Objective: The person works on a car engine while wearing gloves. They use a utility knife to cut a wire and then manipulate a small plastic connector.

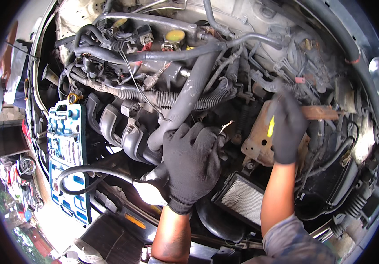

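Observation:
My left hand (191, 163), in a black knit glove, is closed at the front middle of an open engine bay. Its fingers curl over dark parts at the lower end of a thick dark pipe (194, 83); what they grip is hidden under the palm. Beside its wrist is a white piece (151, 192) next to a curved black hose (88, 168). My right hand (289, 125), gloved alike and smeared by motion, hovers over a rusty metal bracket (255, 132). A slim bright yellow piece (271, 126) shows at its thumb side, apparently held; its kind is unclear.
A blue tool case (68, 165) with fitted sockets lies open along the left. Ribbed conduit (154, 97) and loose wires cross the engine. A pleated filter (243, 198) sits between my forearms. Another person's arm (8, 61) shows at far left, above a parked motorcycle (24, 169).

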A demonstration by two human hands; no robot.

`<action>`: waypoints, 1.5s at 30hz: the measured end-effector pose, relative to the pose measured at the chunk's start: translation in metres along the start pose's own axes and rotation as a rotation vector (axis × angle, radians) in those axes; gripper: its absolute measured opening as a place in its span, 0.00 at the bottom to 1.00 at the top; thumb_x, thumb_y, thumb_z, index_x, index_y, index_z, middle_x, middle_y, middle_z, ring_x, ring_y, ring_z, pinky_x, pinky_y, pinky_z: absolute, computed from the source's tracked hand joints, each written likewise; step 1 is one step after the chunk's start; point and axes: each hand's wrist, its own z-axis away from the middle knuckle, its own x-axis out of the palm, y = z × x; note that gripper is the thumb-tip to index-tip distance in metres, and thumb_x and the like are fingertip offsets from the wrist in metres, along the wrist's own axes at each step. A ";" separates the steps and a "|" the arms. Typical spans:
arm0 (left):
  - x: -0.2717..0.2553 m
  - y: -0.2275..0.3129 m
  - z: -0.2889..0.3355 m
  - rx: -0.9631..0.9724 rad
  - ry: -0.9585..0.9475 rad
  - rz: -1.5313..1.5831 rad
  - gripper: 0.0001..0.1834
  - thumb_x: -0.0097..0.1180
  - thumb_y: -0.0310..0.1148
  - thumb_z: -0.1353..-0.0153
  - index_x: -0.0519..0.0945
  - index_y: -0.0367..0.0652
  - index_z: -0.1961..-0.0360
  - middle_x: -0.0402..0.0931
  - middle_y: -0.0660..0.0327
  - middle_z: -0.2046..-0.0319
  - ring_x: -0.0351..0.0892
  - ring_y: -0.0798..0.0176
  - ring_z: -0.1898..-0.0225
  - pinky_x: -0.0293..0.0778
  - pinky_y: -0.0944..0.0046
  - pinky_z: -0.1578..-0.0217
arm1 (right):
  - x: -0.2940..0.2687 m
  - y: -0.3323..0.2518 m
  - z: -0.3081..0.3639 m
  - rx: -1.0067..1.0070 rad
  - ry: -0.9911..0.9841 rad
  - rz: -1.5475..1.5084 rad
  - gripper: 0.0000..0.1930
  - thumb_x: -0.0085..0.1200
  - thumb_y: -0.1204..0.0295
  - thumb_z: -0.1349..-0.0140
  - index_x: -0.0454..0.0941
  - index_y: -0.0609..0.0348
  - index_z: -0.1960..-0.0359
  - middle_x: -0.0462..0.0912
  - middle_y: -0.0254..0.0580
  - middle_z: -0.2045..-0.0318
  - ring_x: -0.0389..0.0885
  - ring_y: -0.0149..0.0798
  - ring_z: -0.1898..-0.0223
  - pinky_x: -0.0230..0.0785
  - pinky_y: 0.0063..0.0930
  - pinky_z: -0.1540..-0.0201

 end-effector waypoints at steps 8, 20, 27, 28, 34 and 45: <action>0.011 -0.008 0.001 0.054 0.061 -0.024 0.11 0.61 0.27 0.48 0.80 0.44 0.61 0.75 0.56 0.66 0.74 0.46 0.63 0.61 0.47 0.61 | 0.017 -0.013 0.015 0.078 -0.553 -0.423 0.27 0.63 0.75 0.30 0.74 0.70 0.30 0.78 0.30 0.65 0.69 0.20 0.69 0.64 0.16 0.65; 0.014 -0.006 0.002 0.074 0.059 -0.102 0.12 0.63 0.30 0.42 0.83 0.47 0.56 0.75 0.58 0.68 0.74 0.49 0.63 0.62 0.49 0.61 | 0.028 -0.034 -0.001 0.217 -0.397 -0.445 0.16 0.60 0.85 0.36 0.82 0.69 0.46 0.90 0.47 0.60 0.85 0.26 0.65 0.77 0.20 0.65; 0.008 0.000 -0.001 0.027 0.094 0.077 0.17 0.66 0.32 0.40 0.86 0.50 0.49 0.79 0.63 0.67 0.74 0.54 0.65 0.64 0.53 0.60 | 0.021 -0.044 0.001 0.252 -0.465 -0.262 0.22 0.62 0.86 0.37 0.79 0.69 0.40 0.88 0.41 0.58 0.84 0.25 0.59 0.78 0.23 0.54; 0.007 -0.001 0.000 0.016 0.077 0.114 0.17 0.66 0.32 0.40 0.86 0.50 0.48 0.80 0.63 0.66 0.74 0.55 0.65 0.64 0.54 0.60 | 0.017 -0.041 0.001 0.257 -0.504 -0.264 0.23 0.62 0.84 0.36 0.78 0.69 0.38 0.88 0.40 0.55 0.83 0.24 0.56 0.77 0.22 0.51; 0.013 -0.005 0.003 0.068 0.106 0.004 0.14 0.66 0.32 0.40 0.87 0.53 0.52 0.80 0.64 0.67 0.75 0.54 0.64 0.64 0.53 0.60 | -0.007 -0.054 0.014 0.309 -0.684 -0.243 0.33 0.56 0.82 0.30 0.62 0.70 0.23 0.76 0.50 0.34 0.76 0.33 0.38 0.68 0.31 0.34; 0.017 -0.009 0.005 0.057 0.121 -0.069 0.12 0.66 0.35 0.43 0.85 0.51 0.56 0.80 0.61 0.64 0.76 0.52 0.62 0.65 0.50 0.60 | 0.015 -0.043 0.027 0.028 -0.656 -0.030 0.36 0.56 0.77 0.27 0.55 0.68 0.20 0.74 0.66 0.33 0.78 0.55 0.32 0.65 0.42 0.29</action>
